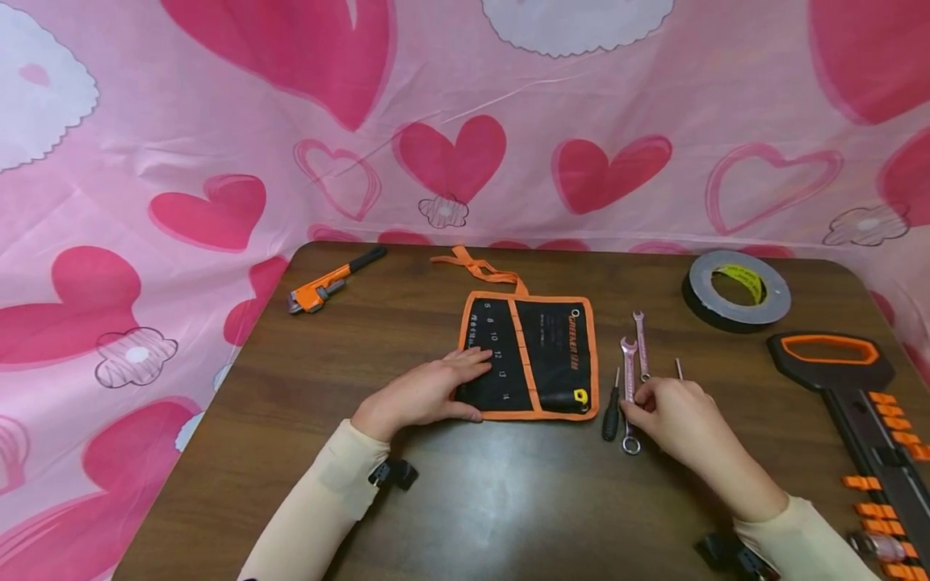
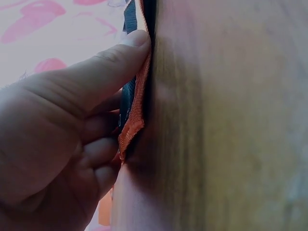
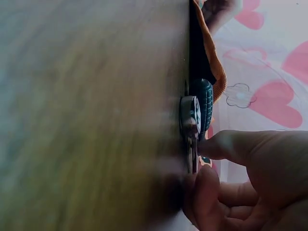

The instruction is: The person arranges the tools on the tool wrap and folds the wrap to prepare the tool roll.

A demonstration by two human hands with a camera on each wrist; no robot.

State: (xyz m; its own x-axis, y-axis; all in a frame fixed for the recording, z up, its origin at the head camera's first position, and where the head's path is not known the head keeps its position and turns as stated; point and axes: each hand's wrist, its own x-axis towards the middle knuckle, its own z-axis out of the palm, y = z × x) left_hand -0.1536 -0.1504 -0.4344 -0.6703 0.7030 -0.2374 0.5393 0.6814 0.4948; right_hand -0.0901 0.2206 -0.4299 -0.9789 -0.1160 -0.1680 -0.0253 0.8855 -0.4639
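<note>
A black tool pouch [image 1: 552, 347] with orange edging and printed size numbers lies flat on the table. My left hand [image 1: 429, 391] rests on its left side, fingers extended; the left wrist view shows the thumb [image 2: 103, 67] along the orange edge. Right of the pouch, my right hand [image 1: 683, 424] pinches a combination wrench [image 1: 629, 375] between thumb and finger, the ring end toward me. In the right wrist view this wrench [image 3: 190, 115] lies close to the tabletop. Beside it is a black-handled screwdriver [image 1: 611, 418]. A smaller wrench [image 1: 640, 339] and a thin metal shaft [image 1: 679, 369] are partly hidden behind the right hand.
An orange pipe wrench [image 1: 323, 289] lies at the back left. Orange ties [image 1: 483, 266] trail behind the pouch. At the right are a roll of tape [image 1: 701, 311] and a black rack [image 1: 835, 367] with orange clips. A heart-patterned cloth [image 1: 523, 177] hangs behind the table.
</note>
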